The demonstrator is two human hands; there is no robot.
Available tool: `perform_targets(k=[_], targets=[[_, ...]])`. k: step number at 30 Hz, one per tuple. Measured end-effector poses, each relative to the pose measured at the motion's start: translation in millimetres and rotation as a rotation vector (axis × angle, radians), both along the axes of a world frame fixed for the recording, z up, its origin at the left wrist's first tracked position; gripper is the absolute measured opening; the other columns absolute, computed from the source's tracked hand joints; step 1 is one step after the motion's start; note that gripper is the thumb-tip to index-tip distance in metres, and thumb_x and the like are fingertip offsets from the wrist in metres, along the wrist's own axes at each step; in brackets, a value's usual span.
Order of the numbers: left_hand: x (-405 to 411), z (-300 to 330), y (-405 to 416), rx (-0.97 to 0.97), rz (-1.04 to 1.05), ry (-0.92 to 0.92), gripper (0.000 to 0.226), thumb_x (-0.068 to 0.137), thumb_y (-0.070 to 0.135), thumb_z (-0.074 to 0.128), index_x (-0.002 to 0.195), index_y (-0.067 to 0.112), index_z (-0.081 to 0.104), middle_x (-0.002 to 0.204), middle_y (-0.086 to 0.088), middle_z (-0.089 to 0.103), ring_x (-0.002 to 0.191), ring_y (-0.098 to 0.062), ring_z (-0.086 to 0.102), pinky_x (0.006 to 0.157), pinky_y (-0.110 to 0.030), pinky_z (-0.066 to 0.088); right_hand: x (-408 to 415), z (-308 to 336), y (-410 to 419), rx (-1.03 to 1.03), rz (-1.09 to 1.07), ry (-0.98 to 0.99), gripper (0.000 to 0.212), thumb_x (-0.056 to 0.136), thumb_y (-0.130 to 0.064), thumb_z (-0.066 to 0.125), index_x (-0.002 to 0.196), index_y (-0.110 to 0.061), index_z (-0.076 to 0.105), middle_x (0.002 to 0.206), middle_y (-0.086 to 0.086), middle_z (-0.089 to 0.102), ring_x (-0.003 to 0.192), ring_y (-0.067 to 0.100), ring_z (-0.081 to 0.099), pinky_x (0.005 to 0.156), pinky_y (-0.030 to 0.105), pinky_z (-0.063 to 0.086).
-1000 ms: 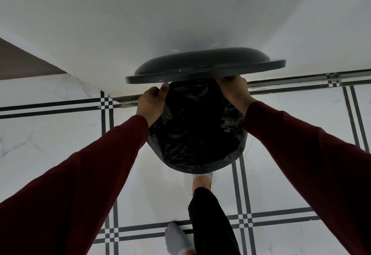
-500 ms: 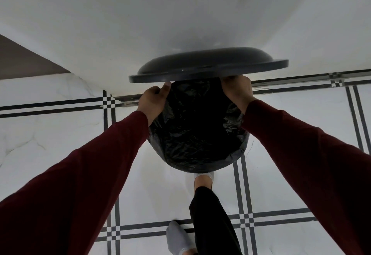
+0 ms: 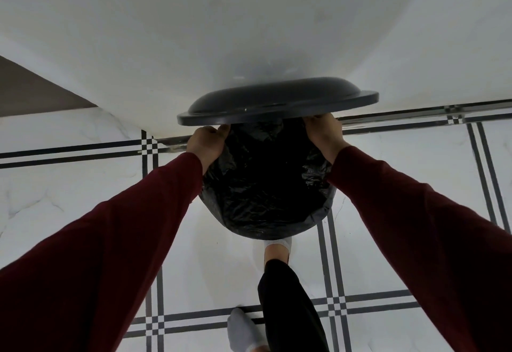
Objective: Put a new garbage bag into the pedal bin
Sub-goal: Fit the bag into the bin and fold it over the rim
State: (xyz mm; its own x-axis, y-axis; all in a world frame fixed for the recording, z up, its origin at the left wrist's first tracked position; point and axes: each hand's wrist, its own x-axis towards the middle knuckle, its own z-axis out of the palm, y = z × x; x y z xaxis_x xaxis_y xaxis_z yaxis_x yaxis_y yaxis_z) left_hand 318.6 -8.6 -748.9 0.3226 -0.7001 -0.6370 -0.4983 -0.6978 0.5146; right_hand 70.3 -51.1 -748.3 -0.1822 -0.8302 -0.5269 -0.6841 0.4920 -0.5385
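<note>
No text, label or number can be read — none anywhere.

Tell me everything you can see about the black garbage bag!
The garbage bag is black, thin, shiny plastic, full of crinkles. It lines the inside of the round pedal bin, and its edge folds over the rim at the near side. The raised lid hangs above its far part. The left hand and the right hand grip its edge at the far sides of the rim. Its middle is too dark to tell.
</note>
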Motion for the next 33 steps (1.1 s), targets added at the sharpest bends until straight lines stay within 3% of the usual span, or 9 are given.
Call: perform_targets(k=[2, 4, 6, 11, 14, 17, 22, 28, 33], targets=[[0.5, 4.0, 1.3, 0.04, 0.024, -0.041, 0.064, 0.096, 0.071, 0.04, 0.09, 0.013, 0.067, 0.106, -0.021, 0.068, 0.11, -0.041, 0.062, 0.105, -0.049, 0.047, -3.3, 10.3, 1.2, 0.023, -0.02, -0.025, 0.057, 0.104, -0.05, 0.041, 0.115, -0.003, 0.069, 0.118, 0.017, 0.07, 0.115, 0.038, 0.059, 0.085, 0.035, 0.039], [2.2, 11.2, 7.3, 0.04, 0.046, -0.176, 0.064, 0.098, 0.067, 0.037, 0.119, 0.015, 0.068, 0.13, -0.023, 0.06, 0.127, -0.044, 0.05, 0.112, -0.053, 0.036, -9.9, 19.8, 4.7, -0.006, -0.062, -0.043, 0.049, 0.103, -0.046, 0.042, 0.116, -0.007, 0.068, 0.119, 0.016, 0.069, 0.108, 0.034, 0.059, 0.087, 0.036, 0.04], [4.7, 18.0, 20.1, -0.035, 0.149, -0.19, 0.06, 0.098, 0.062, 0.038, 0.127, 0.017, 0.065, 0.134, -0.02, 0.056, 0.131, -0.045, 0.044, 0.109, -0.049, 0.031, -17.9, 27.2, 14.4, -0.085, -0.166, -0.077, 0.041, 0.1, -0.043, 0.044, 0.104, -0.011, 0.069, 0.102, 0.007, 0.069, 0.091, 0.024, 0.054, 0.078, 0.033, 0.039], [-1.4, 22.6, 74.2, -0.06, 0.615, -0.013, 0.059, 0.089, 0.062, 0.051, 0.133, 0.023, 0.057, 0.144, -0.013, 0.048, 0.132, -0.036, 0.046, 0.109, -0.049, 0.04, -31.1, 26.4, 73.5, -0.228, -0.623, -0.099, 0.022, 0.086, -0.038, 0.054, 0.08, -0.019, 0.063, 0.079, -0.009, 0.064, 0.072, 0.006, 0.056, 0.066, 0.023, 0.041], [-16.4, 20.4, 105.1, 0.109, 0.816, 0.149, 0.077, 0.081, 0.063, 0.05, 0.144, 0.019, 0.042, 0.143, -0.009, 0.044, 0.125, -0.034, 0.05, 0.105, -0.054, 0.044, -28.4, 18.4, 109.7, -0.046, -0.727, -0.087, 0.036, 0.079, -0.048, 0.053, 0.083, -0.013, 0.062, 0.084, 0.0, 0.065, 0.073, 0.019, 0.058, 0.062, 0.028, 0.041], [-30.8, 15.3, 124.1, 0.155, 0.98, 0.472, 0.064, 0.094, 0.054, 0.047, 0.147, 0.019, 0.045, 0.138, -0.006, 0.059, 0.115, -0.028, 0.062, 0.082, -0.043, 0.057, -20.1, 16.0, 123.1, 0.107, -0.769, -0.185, 0.054, 0.089, -0.047, 0.055, 0.096, 0.005, 0.068, 0.083, 0.02, 0.064, 0.07, 0.027, 0.059, 0.053, 0.029, 0.04], [-37.3, 14.5, 131.6, 0.088, 0.99, 0.617, 0.035, 0.105, 0.036, 0.048, 0.13, 0.017, 0.064, 0.121, -0.009, 0.071, 0.103, -0.029, 0.07, 0.085, -0.046, 0.062, -19.6, 17.0, 123.0, 0.171, -0.962, -0.464, 0.039, 0.083, -0.051, 0.066, 0.091, -0.013, 0.069, 0.093, 0.005, 0.072, 0.091, 0.027, 0.07, 0.079, 0.037, 0.059], [-31.0, 14.7, 144.5, 0.107, 1.119, 0.828, 0.052, 0.103, 0.059, 0.043, 0.132, 0.02, 0.064, 0.132, -0.006, 0.068, 0.12, -0.026, 0.066, 0.109, -0.049, 0.05, -32.0, 20.7, 139.7, 0.236, -1.053, -0.899, 0.049, 0.088, -0.052, 0.066, 0.118, -0.013, 0.069, 0.118, 0.003, 0.072, 0.112, 0.027, 0.069, 0.104, 0.049, 0.051], [-35.6, 22.4, 164.2, 0.293, 1.211, 0.799, 0.07, 0.094, 0.071, 0.043, 0.138, 0.019, 0.055, 0.137, -0.002, 0.052, 0.132, -0.025, 0.047, 0.113, -0.056, 0.035, -30.8, 31.7, 166.0, 0.35, -1.118, -0.803, 0.032, 0.092, -0.046, 0.055, 0.106, -0.021, 0.069, 0.119, -0.003, 0.071, 0.11, 0.015, 0.063, 0.105, 0.041, 0.044]])
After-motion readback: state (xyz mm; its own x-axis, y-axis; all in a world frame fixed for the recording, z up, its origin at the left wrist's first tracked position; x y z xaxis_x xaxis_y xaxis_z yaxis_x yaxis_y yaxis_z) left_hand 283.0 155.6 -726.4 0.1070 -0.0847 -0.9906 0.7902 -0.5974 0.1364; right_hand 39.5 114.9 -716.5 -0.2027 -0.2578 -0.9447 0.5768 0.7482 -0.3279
